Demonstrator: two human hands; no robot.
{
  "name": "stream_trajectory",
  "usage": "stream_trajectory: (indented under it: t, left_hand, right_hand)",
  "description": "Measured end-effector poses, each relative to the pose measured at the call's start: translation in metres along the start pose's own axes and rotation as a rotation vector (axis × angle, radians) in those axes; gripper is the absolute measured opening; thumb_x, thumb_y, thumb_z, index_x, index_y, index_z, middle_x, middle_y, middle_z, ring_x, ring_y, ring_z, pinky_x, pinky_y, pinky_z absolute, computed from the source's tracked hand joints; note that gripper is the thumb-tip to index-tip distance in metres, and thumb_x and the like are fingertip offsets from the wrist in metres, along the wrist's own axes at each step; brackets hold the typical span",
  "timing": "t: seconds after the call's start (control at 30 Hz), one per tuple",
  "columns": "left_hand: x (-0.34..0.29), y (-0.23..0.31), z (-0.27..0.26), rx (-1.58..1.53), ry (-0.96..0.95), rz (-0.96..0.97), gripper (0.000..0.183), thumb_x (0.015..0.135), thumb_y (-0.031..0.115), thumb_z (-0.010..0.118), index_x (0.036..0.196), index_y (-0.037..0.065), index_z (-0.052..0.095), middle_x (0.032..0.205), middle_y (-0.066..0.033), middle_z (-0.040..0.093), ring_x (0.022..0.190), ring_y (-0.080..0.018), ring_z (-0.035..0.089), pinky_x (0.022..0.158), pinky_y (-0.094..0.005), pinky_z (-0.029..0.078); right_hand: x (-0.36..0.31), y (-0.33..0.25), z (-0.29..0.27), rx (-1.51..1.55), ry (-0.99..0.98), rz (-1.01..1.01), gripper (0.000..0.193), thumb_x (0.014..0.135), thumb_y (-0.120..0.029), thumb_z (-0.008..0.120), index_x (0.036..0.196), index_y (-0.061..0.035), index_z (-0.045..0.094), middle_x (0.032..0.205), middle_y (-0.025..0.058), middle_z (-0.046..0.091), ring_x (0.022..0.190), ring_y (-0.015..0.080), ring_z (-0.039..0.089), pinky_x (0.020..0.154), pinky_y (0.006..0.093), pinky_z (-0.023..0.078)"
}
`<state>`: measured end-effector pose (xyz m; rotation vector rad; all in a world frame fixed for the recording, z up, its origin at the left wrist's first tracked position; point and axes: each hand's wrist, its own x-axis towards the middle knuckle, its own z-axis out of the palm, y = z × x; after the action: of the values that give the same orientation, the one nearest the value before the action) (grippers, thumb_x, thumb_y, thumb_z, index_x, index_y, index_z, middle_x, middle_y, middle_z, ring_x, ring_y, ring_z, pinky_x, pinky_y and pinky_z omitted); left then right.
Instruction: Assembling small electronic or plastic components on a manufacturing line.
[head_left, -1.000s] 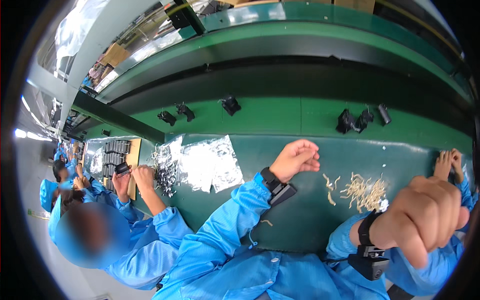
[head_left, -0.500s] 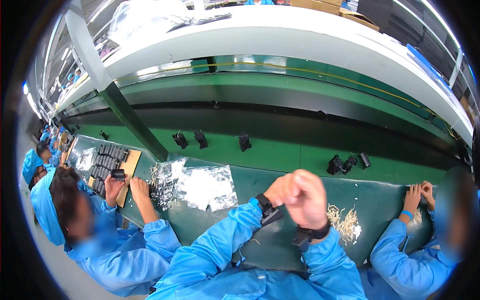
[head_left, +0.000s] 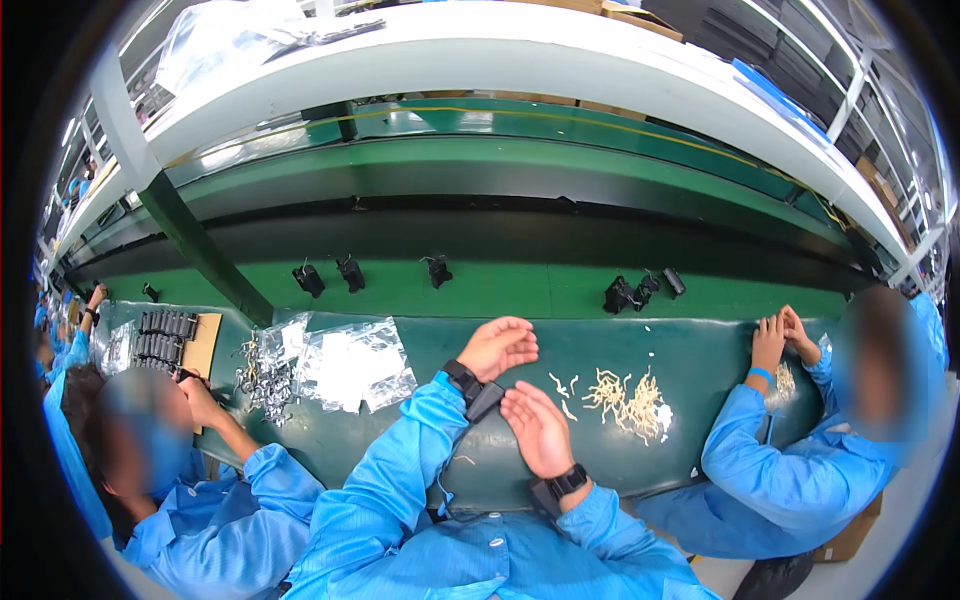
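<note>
My left hand [head_left: 498,348] is above the green table mat, its fingers stretched toward the right and nothing visible in them. Below it, my right hand [head_left: 538,428] is half turned with its fingers extended, also with no object to be seen. The right fingertips come close to the black wrist device [head_left: 483,399] on my left wrist; whether they touch it I cannot tell. A second black band [head_left: 562,485] circles my right wrist. To the right of my hands lies a loose heap of thin, curly cream-coloured strips [head_left: 640,402], with a few single strips [head_left: 565,385] nearer my fingers.
Clear plastic bags [head_left: 365,365] and a heap of small dark and shiny parts [head_left: 268,385] lie at left, beside cardboard [head_left: 203,345] bearing rows of black cylinders. Black parts [head_left: 437,270] stand on the green strip behind. Co-workers sit on both sides; a green post [head_left: 205,245] rises at left.
My hands were raised and overlapping; now they are lower and apart, the right one beneath the left. The view has shifted, and the left co-worker's black cylinder is no longer held up.
</note>
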<state>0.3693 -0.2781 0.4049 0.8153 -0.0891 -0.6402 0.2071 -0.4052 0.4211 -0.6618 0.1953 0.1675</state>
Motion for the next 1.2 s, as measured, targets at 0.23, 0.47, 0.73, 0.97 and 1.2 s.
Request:
stream_trajectory:
  t: [0.23, 0.47, 0.73, 0.97, 1.2]
  left_hand:
    - [-0.011, 0.002, -0.013, -0.137, 0.04, 0.114, 0.016, 0.102, 0.007, 0.057, 0.117, 0.002, 0.062, 0.109, -0.0139, 0.07, 0.104, -0.0279, 0.07, 0.094, -0.0436, 0.059]
    - [-0.031, -0.005, -0.017, -0.003, 0.078, 0.171, 0.016, 0.102, 0.007, 0.058, 0.117, 0.002, 0.063, 0.108, -0.0127, 0.07, 0.102, -0.026, 0.071, 0.093, -0.0414, 0.059]
    - [-0.044, 0.003, -0.023, -0.068, 0.091, 0.155, 0.016, 0.102, 0.007, 0.058, 0.117, 0.002, 0.061, 0.108, -0.0124, 0.069, 0.101, -0.0254, 0.07, 0.094, -0.0413, 0.059]
    - [-0.049, 0.033, -0.005, -0.297, 0.049, 0.256, 0.019, 0.101, 0.006, 0.059, 0.119, 0.002, 0.061, 0.11, -0.0118, 0.069, 0.105, -0.025, 0.068, 0.098, -0.0414, 0.057]
    - [-0.065, 0.045, -0.019, -0.388, 0.046, 0.34, 0.019, 0.1, 0.007, 0.059, 0.119, 0.003, 0.061, 0.108, -0.0108, 0.069, 0.101, -0.0234, 0.068, 0.095, -0.0399, 0.058]
  right_hand:
    - [0.031, -0.017, -0.003, 0.012, 0.104, -0.098, 0.045, 0.104, -0.009, 0.051, 0.145, 0.0063, 0.042, 0.145, 0.0229, 0.052, 0.137, 0.0329, 0.051, 0.114, 0.0434, 0.043]
    - [0.051, -0.067, -0.067, 0.066, 0.296, -0.393, 0.048, 0.099, -0.001, 0.051, 0.145, 0.0096, 0.041, 0.147, 0.0256, 0.049, 0.138, 0.0353, 0.05, 0.115, 0.0449, 0.044]
    - [0.023, -0.12, -0.089, 0.103, 0.224, -0.478, 0.046, 0.1, -0.006, 0.053, 0.144, 0.0067, 0.045, 0.147, 0.0224, 0.05, 0.138, 0.0337, 0.049, 0.116, 0.0422, 0.043]
    - [-0.032, -0.056, -0.005, -0.253, -0.196, 0.22, 0.028, 0.103, -0.008, 0.053, 0.127, 0.0046, 0.059, 0.124, 0.0183, 0.067, 0.105, 0.0284, 0.07, 0.093, 0.0408, 0.058]
    - [-0.04, -0.019, 0.043, -1.902, -0.866, -0.263, 0.044, 0.094, -0.019, 0.061, 0.138, -0.0166, 0.062, 0.091, 0.016, 0.071, 0.081, 0.0317, 0.071, 0.072, 0.0433, 0.057]
